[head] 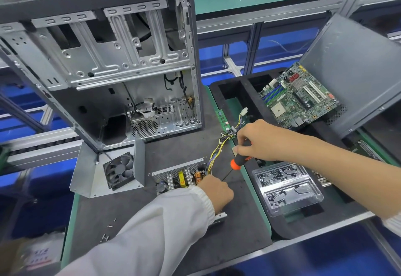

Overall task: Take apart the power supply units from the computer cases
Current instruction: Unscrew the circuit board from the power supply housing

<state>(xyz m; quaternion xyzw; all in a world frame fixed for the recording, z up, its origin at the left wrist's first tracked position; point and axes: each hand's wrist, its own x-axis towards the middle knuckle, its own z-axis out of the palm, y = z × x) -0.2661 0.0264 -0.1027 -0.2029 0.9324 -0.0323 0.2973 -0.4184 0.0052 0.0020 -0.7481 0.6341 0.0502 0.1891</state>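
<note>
An opened power supply unit (178, 178) lies on the dark mat, its circuit board and coils exposed. My left hand (217, 193) rests curled on its right end and covers that part. My right hand (258, 141) grips a black and orange screwdriver (238, 160) whose thin shaft points down toward the unit beside my left hand. A bundle of yellow and blue wires (217, 149) runs from the unit up to white connectors. The unit's metal cover with a black fan (118, 170) lies to its left. Behind them stands the stripped computer case (108, 63).
A motherboard (299, 95) leans in a black foam tray (238, 93) at the right, next to a grey case panel (358, 69). A clear plastic tray (286, 189) holds several screws. Loose screws (108, 231) lie on the mat (152, 217) at the front left.
</note>
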